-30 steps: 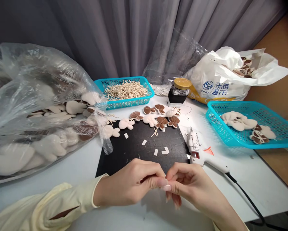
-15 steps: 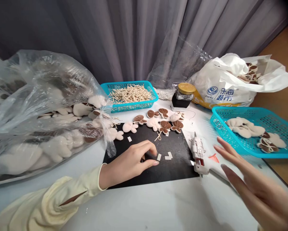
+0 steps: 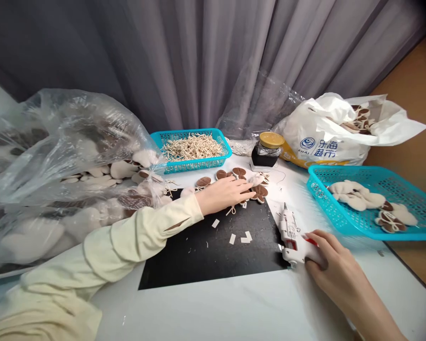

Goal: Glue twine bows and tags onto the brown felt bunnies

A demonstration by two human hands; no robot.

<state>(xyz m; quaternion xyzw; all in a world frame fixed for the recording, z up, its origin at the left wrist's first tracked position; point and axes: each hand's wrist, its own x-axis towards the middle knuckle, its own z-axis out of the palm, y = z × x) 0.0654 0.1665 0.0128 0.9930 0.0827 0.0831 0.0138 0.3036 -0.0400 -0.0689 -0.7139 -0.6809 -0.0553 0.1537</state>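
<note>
My left hand (image 3: 224,194) reaches over a row of brown and cream stuffed fabric pieces at the back of a black mat (image 3: 213,265). Its fingers are stretched out, covering some of the pieces, and a brown piece (image 3: 259,192) shows just beyond the fingertips. On the right, my right hand (image 3: 335,265) is closed round the handle of a white hot glue gun (image 3: 290,232), which lies by the mat's right edge with its nozzle pointing away from me. Several small white labels (image 3: 231,239) lie on the mat.
A blue basket (image 3: 198,166) of short cord pieces stands behind. A gold-lidded jar (image 3: 266,151) is beside it. On the right are another blue basket (image 3: 344,222) with fabric pieces and a white shopping bag (image 3: 333,128). A clear plastic bag (image 3: 92,123) of pieces fills the left.
My left hand has moved from the mat's middle up to the row of fabric pieces. My right hand has come in from the right and taken hold of the glue gun's handle.
</note>
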